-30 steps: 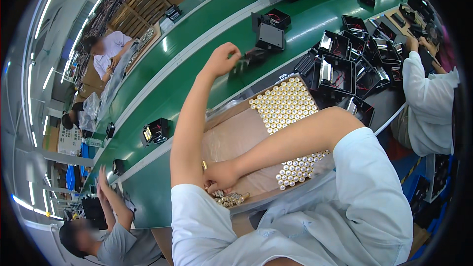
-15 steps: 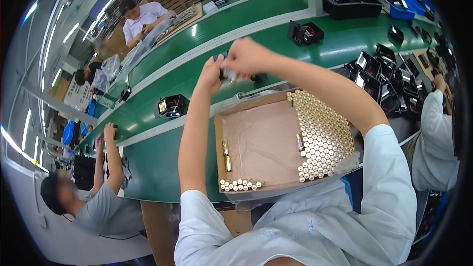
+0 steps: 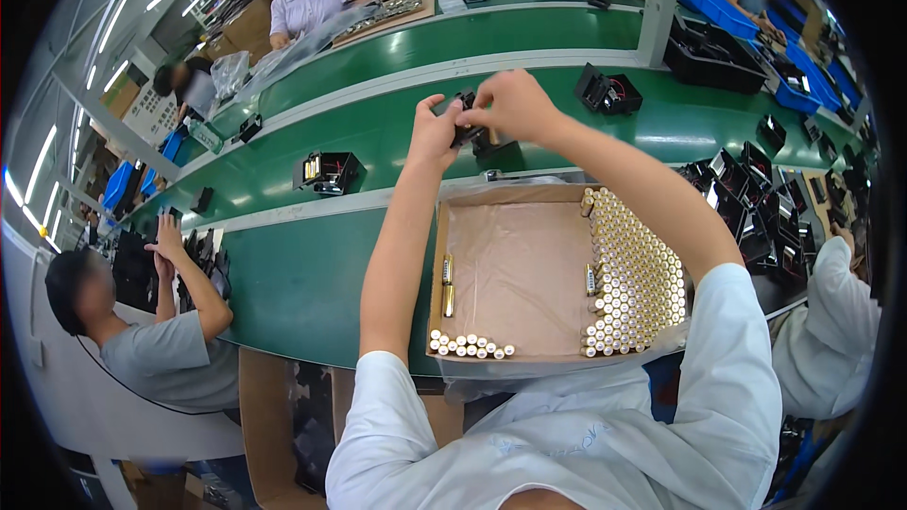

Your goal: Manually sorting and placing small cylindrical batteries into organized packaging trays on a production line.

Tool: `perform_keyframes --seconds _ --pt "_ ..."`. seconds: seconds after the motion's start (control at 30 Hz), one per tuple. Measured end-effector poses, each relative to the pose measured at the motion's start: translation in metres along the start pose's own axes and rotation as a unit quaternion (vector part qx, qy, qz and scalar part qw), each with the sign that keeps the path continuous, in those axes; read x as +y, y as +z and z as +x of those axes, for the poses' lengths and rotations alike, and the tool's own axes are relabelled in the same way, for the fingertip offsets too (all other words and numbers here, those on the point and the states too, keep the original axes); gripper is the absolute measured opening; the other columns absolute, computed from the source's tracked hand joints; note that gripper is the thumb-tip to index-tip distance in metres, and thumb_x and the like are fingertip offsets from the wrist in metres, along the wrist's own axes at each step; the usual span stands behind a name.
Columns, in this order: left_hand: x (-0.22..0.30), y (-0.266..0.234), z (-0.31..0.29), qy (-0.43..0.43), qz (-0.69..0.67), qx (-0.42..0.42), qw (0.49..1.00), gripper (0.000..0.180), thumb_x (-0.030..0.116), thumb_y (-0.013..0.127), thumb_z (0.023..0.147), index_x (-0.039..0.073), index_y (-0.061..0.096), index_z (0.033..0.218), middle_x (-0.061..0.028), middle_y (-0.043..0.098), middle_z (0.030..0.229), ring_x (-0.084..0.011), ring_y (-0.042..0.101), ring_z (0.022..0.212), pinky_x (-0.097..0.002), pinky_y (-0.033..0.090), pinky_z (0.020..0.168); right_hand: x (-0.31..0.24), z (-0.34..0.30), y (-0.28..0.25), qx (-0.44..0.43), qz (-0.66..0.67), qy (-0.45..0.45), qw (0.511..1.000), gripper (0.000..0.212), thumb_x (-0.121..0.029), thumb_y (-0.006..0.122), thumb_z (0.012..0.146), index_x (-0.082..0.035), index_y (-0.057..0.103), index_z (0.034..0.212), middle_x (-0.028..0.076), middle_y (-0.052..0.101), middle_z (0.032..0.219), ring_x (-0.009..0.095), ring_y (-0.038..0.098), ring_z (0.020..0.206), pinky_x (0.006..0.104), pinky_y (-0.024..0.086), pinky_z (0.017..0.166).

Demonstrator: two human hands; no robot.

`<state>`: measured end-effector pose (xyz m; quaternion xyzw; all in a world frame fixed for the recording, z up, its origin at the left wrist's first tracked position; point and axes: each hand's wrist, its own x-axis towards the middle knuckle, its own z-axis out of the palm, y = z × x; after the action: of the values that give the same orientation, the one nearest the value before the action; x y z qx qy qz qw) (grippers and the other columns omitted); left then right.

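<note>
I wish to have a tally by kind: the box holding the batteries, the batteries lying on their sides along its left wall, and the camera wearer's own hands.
Cardboard box: 1
Batteries lying along its left wall: 2
Wearer's hands, left hand and right hand: 2
Total: 5

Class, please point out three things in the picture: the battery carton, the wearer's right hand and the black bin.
Carton (image 3: 520, 274), head view: its inside bottom.
Right hand (image 3: 516, 101), head view: back of the hand.
Black bin (image 3: 710, 73), head view: its near wall.
</note>
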<state>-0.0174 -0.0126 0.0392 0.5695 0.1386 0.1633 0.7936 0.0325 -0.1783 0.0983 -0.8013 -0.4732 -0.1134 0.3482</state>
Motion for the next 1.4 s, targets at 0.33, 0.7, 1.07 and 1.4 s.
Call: perform_keyframes --seconds 0.33,0.7,1.07,1.4 --pt "0.019 0.006 -0.018 -0.046 -0.027 -0.059 0.997 0.061 -0.001 0.066 0.089 0.003 0.033 0.140 -0.0241 0.052 0.121 -0.0310 0.063 0.097 -0.0417 0.060 0.074 0.021 0.021 -0.015 -0.067 0.008 0.003 0.998 0.026 -0.029 0.073 0.082 -0.003 0.075 0.082 0.010 0.069 0.068 0.025 0.058 0.054 0.0341 0.049 0.057" --pt "0.009 0.005 -0.013 0.014 0.063 -0.097 0.993 0.069 -0.012 0.064 0.081 0.008 0.031 0.138 -0.0234 0.051 0.119 -0.0288 0.063 0.095 -0.0408 0.058 0.076 0.023 0.030 0.009 0.045 -0.060 0.006 0.997 0.021 -0.023 0.069 0.082 -0.003 0.072 0.083 0.015 0.069 0.070 0.027 0.059 0.054 0.0357 0.049 0.054" --pt "0.003 -0.003 -0.011 0.091 0.254 -0.054 0.961 0.065 -0.016 0.057 0.079 0.007 0.033 0.135 -0.0229 0.050 0.120 -0.0285 0.060 0.096 -0.0374 0.056 0.075 0.014 -0.012 0.028 -0.198 -0.139 -0.011 0.970 0.016 -0.013 0.061 0.074 0.002 0.067 0.075 0.020 0.065 0.066 0.036 0.053 0.052 0.0393 0.049 0.055" --pt "-0.003 -0.001 -0.010 0.009 0.145 -0.073 0.987 0.063 -0.016 0.057 0.082 0.008 0.033 0.136 -0.0226 0.050 0.119 -0.0307 0.060 0.099 -0.0431 0.058 0.076 0.036 0.035 0.013 0.047 0.038 0.001 0.998 0.019 -0.017 0.066 0.080 -0.002 0.072 0.089 0.009 0.064 0.063 0.022 0.053 0.052 0.0329 0.046 0.055"
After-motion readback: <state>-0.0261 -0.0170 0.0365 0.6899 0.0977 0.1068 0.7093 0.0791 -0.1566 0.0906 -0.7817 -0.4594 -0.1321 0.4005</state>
